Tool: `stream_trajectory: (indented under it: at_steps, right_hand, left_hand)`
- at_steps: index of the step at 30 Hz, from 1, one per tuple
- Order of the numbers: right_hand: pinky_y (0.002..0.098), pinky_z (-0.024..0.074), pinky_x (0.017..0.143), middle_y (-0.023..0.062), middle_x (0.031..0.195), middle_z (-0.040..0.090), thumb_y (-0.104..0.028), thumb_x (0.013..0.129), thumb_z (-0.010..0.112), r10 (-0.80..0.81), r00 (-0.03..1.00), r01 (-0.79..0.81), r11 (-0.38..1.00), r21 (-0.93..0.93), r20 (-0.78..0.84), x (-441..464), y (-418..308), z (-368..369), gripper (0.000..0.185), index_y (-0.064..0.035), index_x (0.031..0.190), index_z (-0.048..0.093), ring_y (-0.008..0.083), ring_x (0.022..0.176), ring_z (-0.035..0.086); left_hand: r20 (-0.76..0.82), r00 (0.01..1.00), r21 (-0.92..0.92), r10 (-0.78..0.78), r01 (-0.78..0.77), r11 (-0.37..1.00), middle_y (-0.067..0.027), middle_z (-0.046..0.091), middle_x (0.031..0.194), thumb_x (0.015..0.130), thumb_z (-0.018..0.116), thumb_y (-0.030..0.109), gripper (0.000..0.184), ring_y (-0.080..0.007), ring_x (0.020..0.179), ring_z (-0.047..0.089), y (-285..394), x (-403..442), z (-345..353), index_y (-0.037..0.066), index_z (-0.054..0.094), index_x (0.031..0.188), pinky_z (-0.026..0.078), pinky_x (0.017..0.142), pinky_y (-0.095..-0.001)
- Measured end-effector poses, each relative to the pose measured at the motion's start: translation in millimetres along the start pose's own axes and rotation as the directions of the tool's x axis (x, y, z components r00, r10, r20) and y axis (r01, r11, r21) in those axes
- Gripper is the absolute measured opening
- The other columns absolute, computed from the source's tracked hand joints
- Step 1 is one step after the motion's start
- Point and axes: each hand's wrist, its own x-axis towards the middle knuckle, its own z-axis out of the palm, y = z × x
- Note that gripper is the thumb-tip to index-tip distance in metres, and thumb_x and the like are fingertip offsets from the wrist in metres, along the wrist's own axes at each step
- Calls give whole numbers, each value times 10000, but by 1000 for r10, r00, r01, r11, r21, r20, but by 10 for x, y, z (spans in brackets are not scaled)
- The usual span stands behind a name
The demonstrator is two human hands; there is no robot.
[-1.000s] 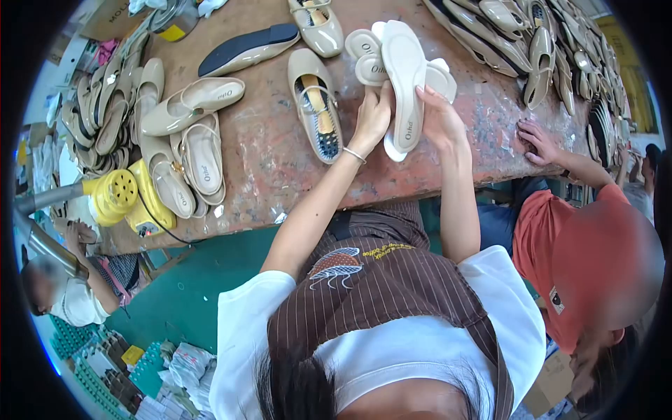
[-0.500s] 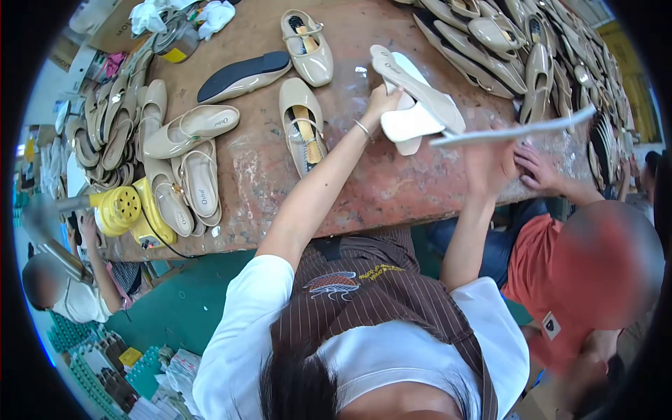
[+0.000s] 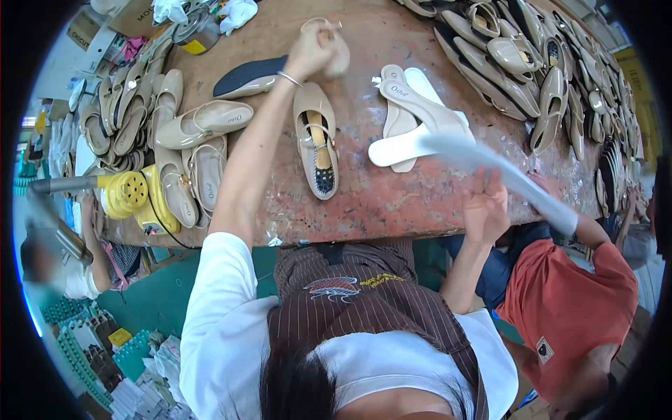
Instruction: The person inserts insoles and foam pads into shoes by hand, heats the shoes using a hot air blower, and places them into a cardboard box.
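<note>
My left hand is closed on a beige shoe at the top middle of the table; the shoe is partly hidden by the hand. In my right hand, near the front edge, is a pale insole, blurred by motion. Several loose insoles lie overlapped between the hands, beige ones marked with a brand name and white ones. A beige strap shoe with a wooden piece inside stands just below my left hand. Beside my left wrist a shoe lies with its dark sole up.
Piles of beige shoes cover the right side, and more shoes lie on the left near a yellow device. A metal can stands at the back left. A co-worker in a red shirt is close on the right.
My left hand has left the insoles and moved up and left onto the shoe. My right hand has drawn apart with one insole. The other insoles now lie on the table.
</note>
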Motion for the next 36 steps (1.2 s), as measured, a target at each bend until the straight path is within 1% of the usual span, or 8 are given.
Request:
stream_trajectory:
  at_steps: [7, 10, 15, 20, 23, 30, 33, 36]
  right_hand:
    - [186, 440, 538, 83, 784, 668, -181, 862, 706, 811, 586, -562, 405, -721, -1, -83, 894, 632, 197, 14, 833, 716, 93, 623, 571]
    - [212, 441, 455, 53, 824, 670, -202, 906, 667, 736, 615, -431, 614, -661, 283, -250, 1811, 673, 228, 20, 937, 712, 98, 535, 550]
    - [196, 414, 415, 30, 678, 614, -209, 926, 637, 708, 705, -476, 419, -774, -51, 58, 2139, 697, 213, -12, 854, 670, 83, 507, 528]
    - [220, 446, 466, 25, 728, 644, -206, 896, 670, 473, 851, -505, 619, -602, -228, 784, 1851, 659, 175, -33, 910, 655, 91, 541, 556]
    - [399, 488, 926, 215, 1207, 589, -242, 888, 570, 363, 921, -366, 693, -621, -138, 921, 1355, 581, 577, 20, 1376, 406, 283, 1057, 600]
    - [359, 519, 918, 247, 1361, 501, -248, 945, 502, 301, 949, -301, 786, -541, -91, 204, 708, 633, 576, 13, 1431, 335, 285, 1127, 595]
    - [352, 490, 925, 184, 1393, 496, -294, 975, 465, 352, 925, -318, 520, -793, -141, 40, 681, 472, 517, 5, 1395, 423, 270, 1122, 576]
    - [386, 435, 934, 118, 1310, 563, -256, 936, 527, 383, 870, 409, -210, -888, 310, -92, 920, 673, 451, -26, 1324, 540, 256, 1085, 538]
  left_hand:
    - [-234, 930, -567, -283, 106, 817, -86, 672, 1070, 845, 681, 78, 319, -131, 880, 618, 1552, -1350, -1619, 9, 609, 1147, 489, 784, -221]
    - [-243, 876, -339, -416, 326, 883, -75, 665, 1051, 844, 658, 31, 281, -122, 876, 606, 1829, -2173, -1829, -2, 606, 1118, 475, 757, -213]
    - [-180, 731, -322, -659, 589, 741, -83, 655, 1014, 862, 610, 11, 201, -123, 871, 599, 1694, -2988, -1646, -7, 626, 1062, 480, 760, -218]
    - [-40, 828, -329, -559, 517, 790, -99, 634, 991, 827, 598, 18, 242, -253, 887, 612, 1270, -3305, -871, 35, 624, 1067, 484, 829, -323]
    - [-35, 945, -115, -326, 320, 940, -170, 548, 1190, 811, 607, 22, 298, -317, 973, 591, 1211, -3221, -322, 57, 609, 1107, 479, 858, -389]
    - [-302, 950, 120, -79, 120, 986, -117, 599, 1131, 806, 641, 67, 337, -260, 861, 601, 1184, -3426, -409, 65, 616, 1142, 497, 768, -349]
    - [-386, 796, 213, -467, 569, 794, -73, 593, 977, 836, 649, 67, 373, -183, 714, 532, 1128, -3625, -744, 49, 582, 1202, 469, 659, -309]
    - [-359, 720, 277, -594, 690, 668, -77, 595, 909, 880, 637, 78, 399, -154, 665, 561, 829, -3840, -751, 20, 542, 1263, 476, 591, -284]
